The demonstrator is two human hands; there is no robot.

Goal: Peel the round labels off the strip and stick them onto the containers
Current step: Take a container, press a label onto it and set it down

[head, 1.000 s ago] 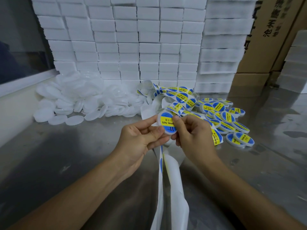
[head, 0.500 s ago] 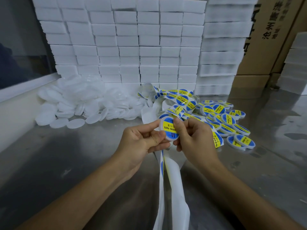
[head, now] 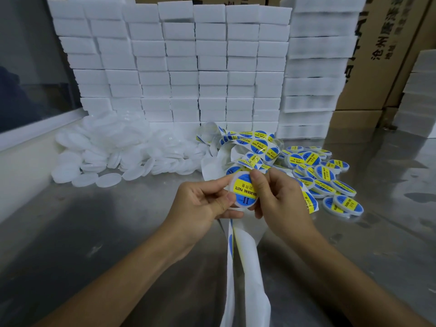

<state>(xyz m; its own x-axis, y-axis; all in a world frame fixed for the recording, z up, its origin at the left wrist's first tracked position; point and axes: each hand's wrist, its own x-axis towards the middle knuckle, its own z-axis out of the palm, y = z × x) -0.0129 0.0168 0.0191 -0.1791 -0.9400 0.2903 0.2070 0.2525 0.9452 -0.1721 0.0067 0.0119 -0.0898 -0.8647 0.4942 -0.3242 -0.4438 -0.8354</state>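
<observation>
Both hands hold one round white container (head: 244,191) above the metal table. A blue and yellow round label covers its top face. My left hand (head: 203,206) grips its left edge, thumb on the lower rim. My right hand (head: 280,199) holds its right side, thumb pressing on the label's upper edge. The white backing strip (head: 245,263) hangs down from under the hands toward me. The strip's labelled part (head: 253,147) lies coiled behind the hands.
Several labelled containers (head: 328,182) lie in a heap to the right. A pile of plain white containers (head: 118,149) sits at the back left. Stacked white foam blocks (head: 188,67) form a wall behind, with cardboard boxes (head: 387,55) at the right. The table (head: 94,232) is shiny metal.
The container has turned a little in my hands, so the label faces me more squarely. My right thumb has shifted on the label's top edge. The camera has tilted slightly.
</observation>
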